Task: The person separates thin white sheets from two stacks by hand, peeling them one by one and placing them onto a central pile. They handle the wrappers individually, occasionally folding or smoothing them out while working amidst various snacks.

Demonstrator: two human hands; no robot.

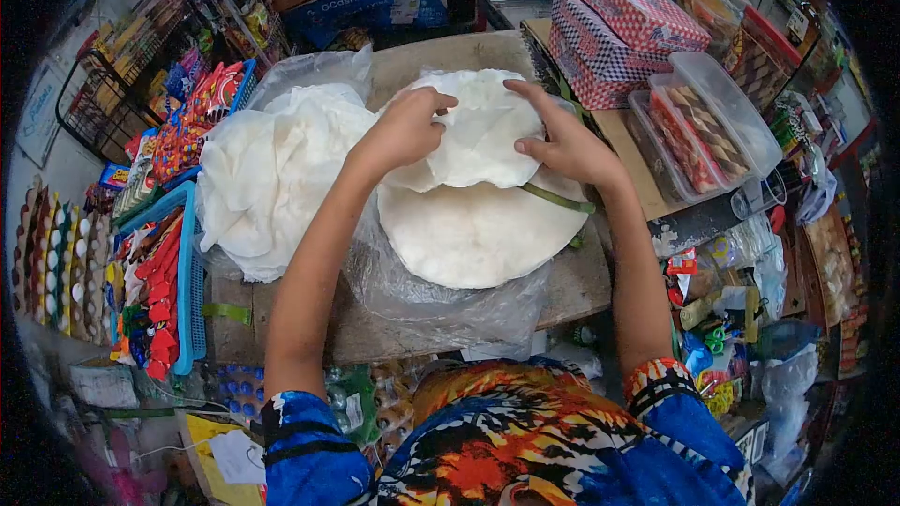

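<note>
A torn, wrinkled thin white wrapper (478, 145), like a spring roll wrapper, lies over a stack of round white wrappers (469, 234) on the board. My left hand (410, 126) rests on the wrapper's left side, fingers bent, thumb and fingertips apart. On the right side, my right hand (567, 141) has its thumb and forefinger spread over the wrapper, with nothing pinched between them. A green leaf strip (560, 200) pokes out at the stack's right edge. To the left sits a crumpled heap of loose white wrappers (272, 169) on clear plastic.
Clear plastic sheeting (450, 309) lies under the stack on the wooden board (309, 319). Blue baskets (192, 290) of packaged goods and egg trays (66, 262) stand at left. At right are checkered boxes (614, 42) and a plastic container (703, 131). Another green strip (228, 313) lies front left.
</note>
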